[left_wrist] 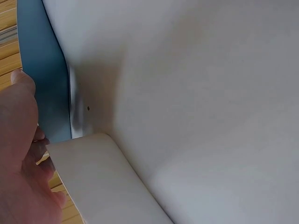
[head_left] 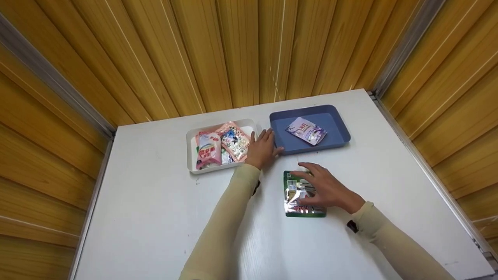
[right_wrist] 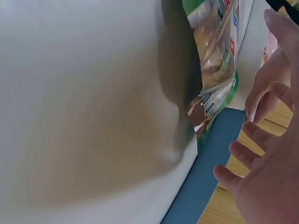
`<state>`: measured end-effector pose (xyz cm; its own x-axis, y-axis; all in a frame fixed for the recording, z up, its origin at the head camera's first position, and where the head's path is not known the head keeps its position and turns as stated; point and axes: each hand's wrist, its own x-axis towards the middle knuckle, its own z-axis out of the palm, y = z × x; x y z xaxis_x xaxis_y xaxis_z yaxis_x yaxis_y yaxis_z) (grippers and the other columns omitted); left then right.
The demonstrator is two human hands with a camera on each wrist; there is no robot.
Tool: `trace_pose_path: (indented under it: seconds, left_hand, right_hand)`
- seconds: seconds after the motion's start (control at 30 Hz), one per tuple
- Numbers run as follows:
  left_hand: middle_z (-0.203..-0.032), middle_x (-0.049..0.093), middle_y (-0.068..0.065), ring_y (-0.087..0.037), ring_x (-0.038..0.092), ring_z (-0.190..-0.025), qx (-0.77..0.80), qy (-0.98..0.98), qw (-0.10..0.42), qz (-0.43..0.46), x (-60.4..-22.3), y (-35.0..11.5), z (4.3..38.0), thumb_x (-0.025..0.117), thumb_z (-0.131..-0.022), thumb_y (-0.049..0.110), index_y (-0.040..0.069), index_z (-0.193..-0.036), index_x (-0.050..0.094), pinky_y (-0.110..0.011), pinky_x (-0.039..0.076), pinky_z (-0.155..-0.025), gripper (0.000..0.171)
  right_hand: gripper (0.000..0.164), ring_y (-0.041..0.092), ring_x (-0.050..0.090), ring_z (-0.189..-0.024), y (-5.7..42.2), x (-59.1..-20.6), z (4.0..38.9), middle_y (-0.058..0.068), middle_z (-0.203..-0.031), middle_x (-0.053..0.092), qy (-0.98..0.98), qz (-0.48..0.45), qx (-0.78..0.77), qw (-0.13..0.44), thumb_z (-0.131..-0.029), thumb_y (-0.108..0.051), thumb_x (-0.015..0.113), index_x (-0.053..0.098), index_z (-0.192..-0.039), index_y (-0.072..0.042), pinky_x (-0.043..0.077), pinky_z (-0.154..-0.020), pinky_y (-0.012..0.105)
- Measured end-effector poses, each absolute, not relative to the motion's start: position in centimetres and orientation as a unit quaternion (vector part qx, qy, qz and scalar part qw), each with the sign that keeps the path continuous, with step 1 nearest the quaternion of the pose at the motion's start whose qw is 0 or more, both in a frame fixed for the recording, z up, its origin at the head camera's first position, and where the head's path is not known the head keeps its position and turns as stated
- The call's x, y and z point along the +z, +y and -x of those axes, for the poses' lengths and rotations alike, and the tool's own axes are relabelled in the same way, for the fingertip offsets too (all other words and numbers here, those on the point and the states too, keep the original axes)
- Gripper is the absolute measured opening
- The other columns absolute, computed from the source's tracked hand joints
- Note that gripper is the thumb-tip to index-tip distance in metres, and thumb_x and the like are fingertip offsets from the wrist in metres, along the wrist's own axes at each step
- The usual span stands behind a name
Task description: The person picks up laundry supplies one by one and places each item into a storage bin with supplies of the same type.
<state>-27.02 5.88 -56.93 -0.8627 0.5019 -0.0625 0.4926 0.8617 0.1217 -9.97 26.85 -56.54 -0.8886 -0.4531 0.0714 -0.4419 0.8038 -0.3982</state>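
Observation:
My left hand (head_left: 262, 149) lies at the gap between the white tray (head_left: 190, 151) and the blue tray (head_left: 337, 134), fingers extended. In the left wrist view its thumb is at the blue tray's wall (left_wrist: 44, 79), other fingers by the white tray's corner (left_wrist: 107, 172). With fingers spread, my right hand (head_left: 327, 188) is over a shiny green-edged snack pouch (head_left: 291, 194) on the table. The right wrist view has that pouch (right_wrist: 215, 56) apart from the fingers; whether the thumb touches it, I cannot tell. A purple pouch (head_left: 305, 130) lies inside the blue tray.
Several packets fill the white tray, among them a pink pillow-shaped bag (head_left: 209, 149) and a peach-edged pouch (head_left: 235, 142). Both trays stand toward the far edge of the white table (head_left: 155, 210). Yellow wood-look panels (head_left: 241, 50) rise behind and at both sides.

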Motion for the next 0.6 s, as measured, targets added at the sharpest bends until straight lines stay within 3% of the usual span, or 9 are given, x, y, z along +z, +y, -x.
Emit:
trace_pose_path:
  seconds: [0.23,0.6]
  left_hand:
    - [-0.169,0.028,-0.002,-0.021,0.024,-0.155,0.043,0.965,0.045,-0.256,-56.9,5.9,27.0,0.039,-0.102,0.066,0.013,-0.163,0.03,-0.053,0.009,-0.128,0.081]
    - [-0.169,0.027,-0.001,-0.021,0.025,-0.155,0.044,0.964,0.041,-0.258,-57.0,5.9,27.0,0.04,-0.102,0.067,0.013,-0.162,0.03,-0.053,0.009,-0.128,0.082]
  right_hand:
    - [0.096,0.039,0.038,-0.144,26.6,-56.9,9.4,0.015,-0.159,0.04,0.946,0.249,-0.208,0.003,-0.071,-0.07,0.083,0.051,-0.152,-0.03,0.035,-0.114,0.065]
    - [0.091,0.041,0.032,-0.148,26.5,-57.7,8.6,0.012,-0.164,0.034,0.949,0.251,-0.188,0.022,-0.077,-0.07,0.078,0.044,-0.155,-0.039,0.033,-0.115,0.063]
